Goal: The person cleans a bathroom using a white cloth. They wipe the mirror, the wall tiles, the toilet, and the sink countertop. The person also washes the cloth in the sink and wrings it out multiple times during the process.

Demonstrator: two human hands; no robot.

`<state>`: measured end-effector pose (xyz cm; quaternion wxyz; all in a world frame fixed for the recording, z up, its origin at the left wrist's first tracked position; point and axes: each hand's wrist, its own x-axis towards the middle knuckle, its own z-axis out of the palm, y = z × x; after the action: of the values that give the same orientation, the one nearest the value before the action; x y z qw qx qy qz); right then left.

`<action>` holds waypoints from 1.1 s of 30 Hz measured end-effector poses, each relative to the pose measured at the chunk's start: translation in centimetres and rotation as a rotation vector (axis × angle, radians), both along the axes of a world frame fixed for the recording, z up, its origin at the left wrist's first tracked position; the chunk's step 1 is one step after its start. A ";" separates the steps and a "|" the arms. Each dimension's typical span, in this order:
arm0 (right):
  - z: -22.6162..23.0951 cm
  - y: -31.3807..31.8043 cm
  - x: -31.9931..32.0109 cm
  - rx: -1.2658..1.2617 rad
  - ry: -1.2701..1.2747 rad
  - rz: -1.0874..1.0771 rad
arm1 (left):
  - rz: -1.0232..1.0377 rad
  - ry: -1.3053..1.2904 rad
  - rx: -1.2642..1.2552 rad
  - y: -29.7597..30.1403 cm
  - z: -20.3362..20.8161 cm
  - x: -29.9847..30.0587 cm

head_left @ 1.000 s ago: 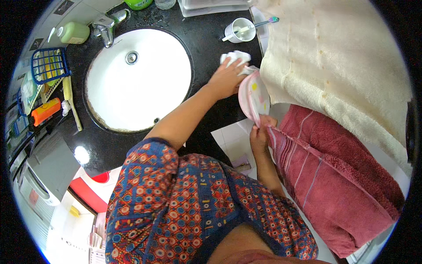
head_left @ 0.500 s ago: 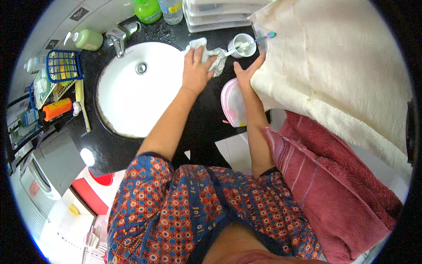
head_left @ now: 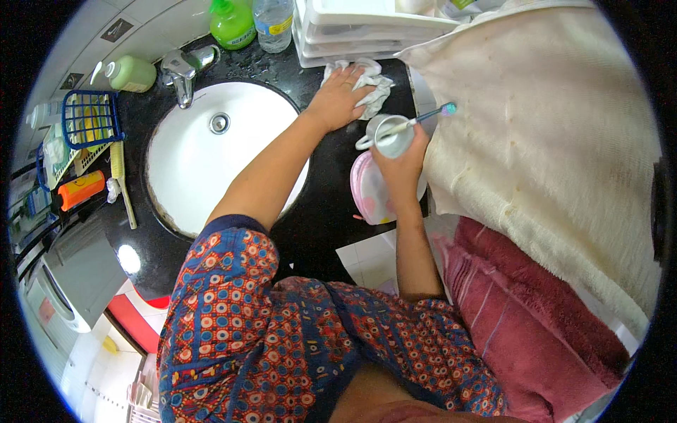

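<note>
Left hand: While the right hand point(head_left: 400, 166) grips the cup, the left hand point(head_left: 338, 102) lies palm down at the sink's two o'clock, fingers somewhat spread, pressing onto the cloth.
Cloth: The crumpled white cloth point(head_left: 379, 86) lies under those fingers, on the black counter point(head_left: 317, 218).
Right hand: Thumb and fingers pinch the cup's sides from its five o'clock; I cannot tell whether the hidden fingers are together or apart.
Cup: The white cup point(head_left: 392, 141) is at the sink's three o'clock, its handle pointing to nine; I cannot tell whether its base touches the counter.
Toothbrush: The toothbrush point(head_left: 431, 115) leans in the cup, teal bristles toward two o'clock.
Pouch: The pink-edged pouch point(head_left: 368, 189) is near the cup's seven o'clock, partly behind the right hand.
Sink: The white basin point(head_left: 211, 176) has its faucet point(head_left: 182, 70) at eleven o'clock.
Storage: White stacked trays point(head_left: 360, 33) stand between one and two o'clock from the basin; the blue basket point(head_left: 92, 120) is near ten.
Towels: The cream towel point(head_left: 536, 141) hangs at three o'clock, the maroon towel point(head_left: 529, 317) at four.
</note>
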<state>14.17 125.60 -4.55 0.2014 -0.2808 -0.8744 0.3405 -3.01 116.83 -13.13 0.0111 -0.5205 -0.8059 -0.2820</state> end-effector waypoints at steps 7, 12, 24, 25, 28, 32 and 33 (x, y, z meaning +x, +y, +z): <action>1.3 -1.3 2.4 0.029 -0.080 -0.014 | -0.127 -0.268 -0.128 7.6 1.6 0.0; -0.2 -0.4 3.0 0.130 -0.019 0.025 | -0.246 -0.238 -0.082 5.0 2.1 1.5; -0.7 0.8 -3.6 0.304 0.110 -0.035 | 0.112 -0.085 -0.080 -9.2 1.5 -0.1; -1.9 1.3 -4.0 0.322 0.138 -0.060 | 0.134 -0.079 -0.081 -9.5 1.1 -0.9; -1.8 1.8 -5.0 0.281 0.123 -0.085 | 0.231 -0.026 -0.050 -11.4 0.4 -3.0; -1.6 2.4 -6.2 0.183 0.108 -0.108 | 0.440 0.044 -0.038 -14.1 -0.2 -5.1; -2.1 3.0 -6.4 0.140 0.096 -0.113 | 0.463 0.063 -0.034 -14.2 -0.2 -5.6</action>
<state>7.81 128.60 -6.66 0.2809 -0.2982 -0.8683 0.2798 -8.56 102.62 -13.34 0.0917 -0.3305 -0.9076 -0.2419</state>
